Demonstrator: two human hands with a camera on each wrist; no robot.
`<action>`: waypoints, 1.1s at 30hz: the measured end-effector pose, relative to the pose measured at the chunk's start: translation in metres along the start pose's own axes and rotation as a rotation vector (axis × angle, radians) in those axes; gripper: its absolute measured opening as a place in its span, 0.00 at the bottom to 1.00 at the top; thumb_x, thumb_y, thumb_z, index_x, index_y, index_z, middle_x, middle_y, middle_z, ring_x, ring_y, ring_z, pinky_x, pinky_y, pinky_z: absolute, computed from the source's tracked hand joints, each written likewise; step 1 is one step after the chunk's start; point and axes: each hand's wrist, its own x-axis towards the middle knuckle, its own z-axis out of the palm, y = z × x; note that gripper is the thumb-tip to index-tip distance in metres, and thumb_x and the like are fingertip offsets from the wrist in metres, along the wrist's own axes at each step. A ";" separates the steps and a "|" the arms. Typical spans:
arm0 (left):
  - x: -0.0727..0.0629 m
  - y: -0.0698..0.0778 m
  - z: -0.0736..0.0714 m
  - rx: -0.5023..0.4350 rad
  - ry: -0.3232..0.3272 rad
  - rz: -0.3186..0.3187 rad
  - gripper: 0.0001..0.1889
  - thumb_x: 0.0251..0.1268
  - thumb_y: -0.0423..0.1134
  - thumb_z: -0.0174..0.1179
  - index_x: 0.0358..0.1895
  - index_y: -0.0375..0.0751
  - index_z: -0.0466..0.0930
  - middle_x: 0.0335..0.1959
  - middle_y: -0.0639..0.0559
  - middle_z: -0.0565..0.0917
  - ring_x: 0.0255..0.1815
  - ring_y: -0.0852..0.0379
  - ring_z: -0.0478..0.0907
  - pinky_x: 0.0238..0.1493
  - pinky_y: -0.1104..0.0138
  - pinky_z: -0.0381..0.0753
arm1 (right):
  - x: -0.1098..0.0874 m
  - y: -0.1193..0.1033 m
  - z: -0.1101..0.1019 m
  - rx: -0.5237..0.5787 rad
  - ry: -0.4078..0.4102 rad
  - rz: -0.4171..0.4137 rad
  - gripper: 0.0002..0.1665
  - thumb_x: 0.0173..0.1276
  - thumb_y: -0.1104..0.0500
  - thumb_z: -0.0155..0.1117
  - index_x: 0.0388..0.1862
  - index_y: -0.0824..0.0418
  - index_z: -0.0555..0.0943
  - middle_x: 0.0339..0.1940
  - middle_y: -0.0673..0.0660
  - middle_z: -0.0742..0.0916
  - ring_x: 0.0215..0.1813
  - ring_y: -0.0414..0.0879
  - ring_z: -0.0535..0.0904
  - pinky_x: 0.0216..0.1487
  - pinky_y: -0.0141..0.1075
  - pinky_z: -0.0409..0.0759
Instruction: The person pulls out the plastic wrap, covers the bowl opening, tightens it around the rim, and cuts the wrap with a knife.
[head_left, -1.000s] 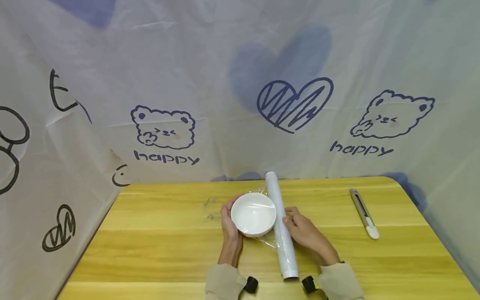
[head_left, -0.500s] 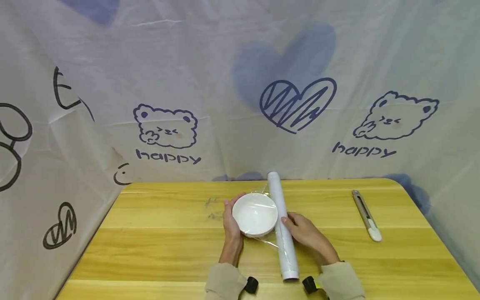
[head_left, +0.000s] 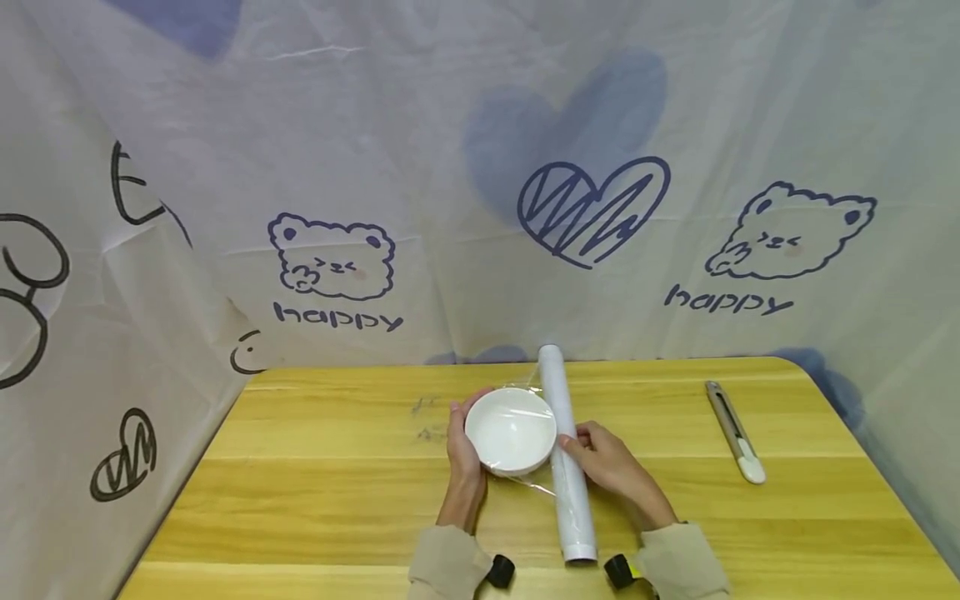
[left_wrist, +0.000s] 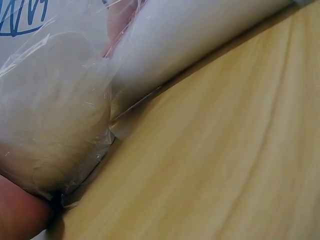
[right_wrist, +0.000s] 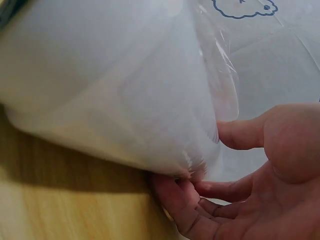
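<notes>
A white bowl (head_left: 512, 432) stands on the table with clear cling film (left_wrist: 55, 95) stretched over its mouth and hanging down its side. My left hand (head_left: 462, 454) cups the bowl from the left, its thumb along the near side. Lying right beside the bowl, the long white roll of cling film (head_left: 574, 508) points away from me, and the film runs from it to the bowl. From the right, my right hand (head_left: 611, 460) grips the roll near its middle. In the right wrist view, its thumb and curled fingers (right_wrist: 240, 135) close on the roll's film-covered side.
A grey and white utility knife (head_left: 735, 433) lies at the right of the yellow wooden table (head_left: 315, 500). Printed cloth (head_left: 450, 283) hangs behind the table and along its left side. The roll's far end reaches the table's back edge.
The right thumb has come slightly over the roll and its fingers have drawn in a little. The bowl and left hand hold their place; the head view has shifted slightly.
</notes>
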 end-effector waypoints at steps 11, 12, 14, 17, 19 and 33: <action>0.003 0.000 -0.005 0.016 -0.140 0.032 0.27 0.76 0.36 0.33 0.67 0.24 0.73 0.64 0.37 0.79 0.59 0.55 0.79 0.61 0.68 0.77 | -0.006 -0.003 -0.011 0.093 -0.003 0.031 0.27 0.79 0.53 0.59 0.64 0.74 0.70 0.47 0.67 0.86 0.43 0.54 0.84 0.44 0.48 0.85; 0.005 0.002 -0.008 0.020 -0.197 0.028 0.27 0.76 0.36 0.35 0.70 0.24 0.70 0.67 0.35 0.76 0.62 0.55 0.77 0.62 0.68 0.76 | -0.006 -0.003 -0.012 0.099 -0.004 0.032 0.28 0.79 0.53 0.59 0.64 0.74 0.70 0.47 0.67 0.86 0.43 0.53 0.84 0.43 0.47 0.85; 0.009 0.006 -0.019 0.036 -0.334 0.007 0.28 0.78 0.36 0.39 0.76 0.26 0.61 0.74 0.35 0.69 0.68 0.55 0.71 0.67 0.70 0.72 | -0.005 -0.003 -0.011 0.121 -0.008 0.022 0.28 0.79 0.54 0.59 0.64 0.75 0.70 0.45 0.67 0.86 0.42 0.53 0.84 0.42 0.47 0.85; 0.015 0.016 -0.040 0.101 -0.568 -0.037 0.38 0.76 0.35 0.56 0.82 0.31 0.48 0.81 0.35 0.56 0.74 0.52 0.63 0.69 0.71 0.68 | -0.003 -0.003 -0.012 0.140 -0.023 0.008 0.28 0.80 0.55 0.59 0.65 0.77 0.69 0.44 0.67 0.86 0.41 0.53 0.84 0.41 0.46 0.85; 0.016 0.022 -0.052 0.142 -0.697 -0.074 0.54 0.65 0.35 0.72 0.83 0.35 0.40 0.82 0.36 0.51 0.75 0.49 0.61 0.70 0.70 0.68 | -0.003 -0.002 -0.012 0.142 -0.030 0.005 0.29 0.79 0.55 0.59 0.65 0.77 0.69 0.45 0.68 0.85 0.42 0.54 0.84 0.42 0.47 0.86; 0.017 0.036 -0.057 0.421 -0.794 -0.033 0.70 0.38 0.22 0.83 0.84 0.49 0.43 0.80 0.42 0.55 0.74 0.42 0.61 0.69 0.67 0.71 | -0.002 0.001 -0.012 0.180 -0.047 -0.010 0.33 0.80 0.56 0.59 0.70 0.79 0.64 0.51 0.72 0.84 0.46 0.56 0.84 0.46 0.49 0.86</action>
